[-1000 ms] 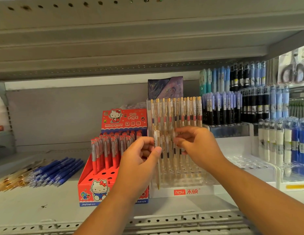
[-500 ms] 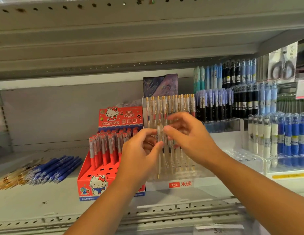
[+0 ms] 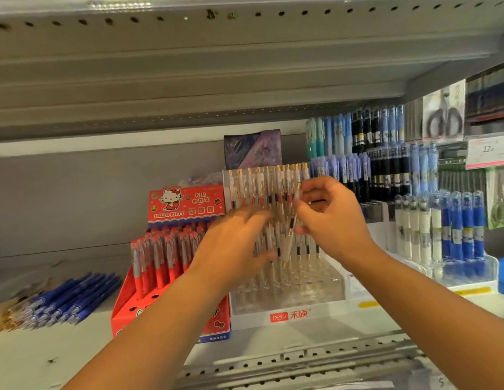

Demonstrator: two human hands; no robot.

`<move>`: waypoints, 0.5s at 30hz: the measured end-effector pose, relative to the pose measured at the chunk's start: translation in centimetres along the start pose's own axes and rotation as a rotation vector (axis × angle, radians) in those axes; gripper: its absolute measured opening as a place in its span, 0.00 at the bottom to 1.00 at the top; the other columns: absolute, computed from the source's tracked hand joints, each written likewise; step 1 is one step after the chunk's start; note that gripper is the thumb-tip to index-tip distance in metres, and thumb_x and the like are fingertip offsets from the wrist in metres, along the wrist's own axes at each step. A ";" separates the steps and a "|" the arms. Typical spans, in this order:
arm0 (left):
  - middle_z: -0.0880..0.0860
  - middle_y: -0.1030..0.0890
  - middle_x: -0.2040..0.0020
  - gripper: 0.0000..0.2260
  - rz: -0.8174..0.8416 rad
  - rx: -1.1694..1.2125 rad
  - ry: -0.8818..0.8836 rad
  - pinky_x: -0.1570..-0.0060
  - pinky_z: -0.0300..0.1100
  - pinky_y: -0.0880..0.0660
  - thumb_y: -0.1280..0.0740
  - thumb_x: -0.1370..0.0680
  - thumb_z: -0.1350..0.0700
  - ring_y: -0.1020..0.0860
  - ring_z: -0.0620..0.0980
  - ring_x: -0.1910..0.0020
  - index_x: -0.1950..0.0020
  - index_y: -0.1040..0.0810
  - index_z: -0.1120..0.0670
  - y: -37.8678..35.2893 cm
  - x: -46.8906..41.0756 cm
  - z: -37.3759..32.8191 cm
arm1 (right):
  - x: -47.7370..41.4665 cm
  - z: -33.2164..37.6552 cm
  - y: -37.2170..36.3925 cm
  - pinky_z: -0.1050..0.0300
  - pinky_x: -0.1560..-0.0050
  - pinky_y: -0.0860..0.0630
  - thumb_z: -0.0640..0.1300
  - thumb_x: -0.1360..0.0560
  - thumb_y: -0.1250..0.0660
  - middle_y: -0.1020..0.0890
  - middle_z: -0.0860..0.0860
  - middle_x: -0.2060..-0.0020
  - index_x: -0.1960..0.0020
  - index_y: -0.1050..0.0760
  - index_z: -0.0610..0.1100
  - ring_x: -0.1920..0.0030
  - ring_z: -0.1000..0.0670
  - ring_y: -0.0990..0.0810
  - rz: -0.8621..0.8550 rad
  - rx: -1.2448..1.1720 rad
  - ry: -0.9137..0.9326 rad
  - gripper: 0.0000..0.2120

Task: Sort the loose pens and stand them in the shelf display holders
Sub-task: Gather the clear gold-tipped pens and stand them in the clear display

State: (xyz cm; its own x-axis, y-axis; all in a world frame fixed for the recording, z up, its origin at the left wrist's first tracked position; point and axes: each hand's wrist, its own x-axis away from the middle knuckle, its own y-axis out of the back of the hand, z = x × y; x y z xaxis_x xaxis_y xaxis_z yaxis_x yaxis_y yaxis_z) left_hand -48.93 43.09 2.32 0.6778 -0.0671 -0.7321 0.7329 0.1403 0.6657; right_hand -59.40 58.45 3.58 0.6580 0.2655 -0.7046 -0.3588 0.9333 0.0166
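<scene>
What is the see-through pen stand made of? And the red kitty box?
The pen stand looks like hard clear plastic: it is shiny, and you can see the pens right through its walls. The red box looks like printed cardboard: flat folded panels, dull colour and round punched holes. That is only a guess from how they look.

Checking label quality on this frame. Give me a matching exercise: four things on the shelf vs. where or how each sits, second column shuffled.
Things:
1. loose blue pens
2. red Hello Kitty box
3. clear pen
4. packaged scissors

Places or states:
a. hangs at upper right
b. pinched in the right hand
c. lying flat at the far left of the shelf
d. just left of the clear holder, red pens upright in it

Pairs: 1-c, 2-d, 3-b, 4-a.
</scene>
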 end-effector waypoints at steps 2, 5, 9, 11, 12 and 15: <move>0.48 0.29 0.28 0.34 0.073 -0.036 -0.008 0.35 0.49 0.27 0.26 0.28 0.42 0.29 0.51 0.31 0.25 0.34 0.46 -0.4 -0.1 0.3 | -0.1 -0.6 0.0 0.57 0.68 0.18 0.37 0.26 0.29 0.20 0.53 0.57 0.49 0.25 0.51 0.58 0.57 0.19 -0.026 0.037 0.003 0.11; 0.47 0.29 0.27 0.34 0.083 -0.057 -0.012 0.34 0.51 0.28 0.25 0.28 0.44 0.31 0.51 0.30 0.25 0.35 0.45 -0.9 0.1 0.5 | 0.0 -1.5 -0.3 0.58 0.69 0.18 0.38 0.26 0.29 0.20 0.54 0.58 0.49 0.25 0.52 0.58 0.58 0.20 -0.027 0.110 0.024 0.11; 0.47 0.28 0.30 0.33 0.048 -0.023 -0.001 0.36 0.50 0.26 0.23 0.29 0.48 0.30 0.51 0.32 0.26 0.32 0.44 -1.3 0.3 0.7 | 0.1 -2.4 -1.0 0.53 0.64 0.16 0.41 0.26 0.28 0.20 0.55 0.58 0.47 0.25 0.51 0.58 0.53 0.18 -0.003 0.211 0.015 0.11; 0.46 0.28 0.31 0.32 0.024 0.044 0.021 0.36 0.48 0.26 0.23 0.29 0.50 0.30 0.50 0.32 0.27 0.31 0.43 -1.5 0.3 0.8 | 0.3 -2.7 -1.3 0.51 0.61 0.16 0.41 0.26 0.28 0.20 0.55 0.59 0.47 0.25 0.50 0.58 0.53 0.18 0.028 0.256 0.018 0.10; 0.45 0.27 0.31 0.31 0.008 0.075 0.033 0.35 0.47 0.27 0.22 0.29 0.51 0.30 0.49 0.32 0.28 0.30 0.43 -1.6 0.3 0.8 | 0.3 -2.8 -1.4 0.51 0.61 0.17 0.41 0.26 0.28 0.20 0.55 0.60 0.47 0.25 0.50 0.59 0.54 0.19 0.045 0.279 0.031 0.10; 0.45 0.26 0.33 0.30 -0.024 0.111 0.049 0.36 0.44 0.29 0.22 0.30 0.52 0.29 0.48 0.34 0.30 0.27 0.45 -2.0 0.4 1.1 | 0.5 -3.2 -1.6 0.62 0.60 0.19 0.41 0.27 0.28 0.20 0.58 0.61 0.50 0.25 0.52 0.60 0.58 0.21 0.096 0.375 0.079 0.10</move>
State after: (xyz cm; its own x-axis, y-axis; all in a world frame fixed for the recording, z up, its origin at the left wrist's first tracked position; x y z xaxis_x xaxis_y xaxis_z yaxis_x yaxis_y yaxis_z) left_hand -50.09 41.72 0.86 0.6585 -0.0200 -0.7523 0.7526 0.0291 0.6579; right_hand -60.57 56.30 0.95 0.5753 0.3501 -0.7392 -0.1401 0.9326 0.3327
